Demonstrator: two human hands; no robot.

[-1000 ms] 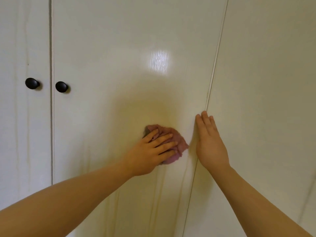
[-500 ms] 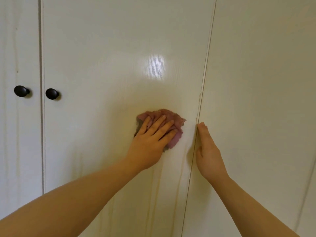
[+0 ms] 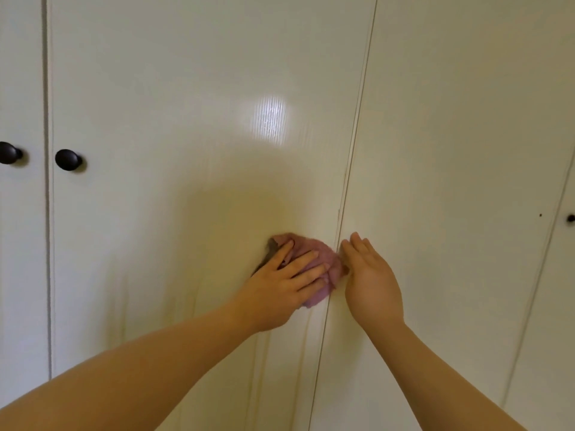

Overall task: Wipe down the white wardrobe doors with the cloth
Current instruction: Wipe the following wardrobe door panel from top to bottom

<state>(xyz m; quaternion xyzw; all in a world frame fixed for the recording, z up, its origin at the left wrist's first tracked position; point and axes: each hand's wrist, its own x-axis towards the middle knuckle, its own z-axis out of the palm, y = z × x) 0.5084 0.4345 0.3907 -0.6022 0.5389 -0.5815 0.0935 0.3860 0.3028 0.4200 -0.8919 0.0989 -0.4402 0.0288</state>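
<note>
Head view | left hand (image 3: 280, 290): fingers straight and spread, pressing pink cloth (image 3: 323, 259) flat on middle wardrobe door (image 3: 186, 119), at its right edge | right hand (image 3: 370, 281): fingers straight, holding nothing, against right-side door (image 3: 451, 119) just beside seam (image 3: 357, 119), close to cloth | black knob (image 3: 67, 160) at middle door's left edge.

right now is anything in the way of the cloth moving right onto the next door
Yes: the right hand rests on the next door just past the seam, right beside the cloth. The left hand presses the cloth; nothing else visible blocks it.
</note>
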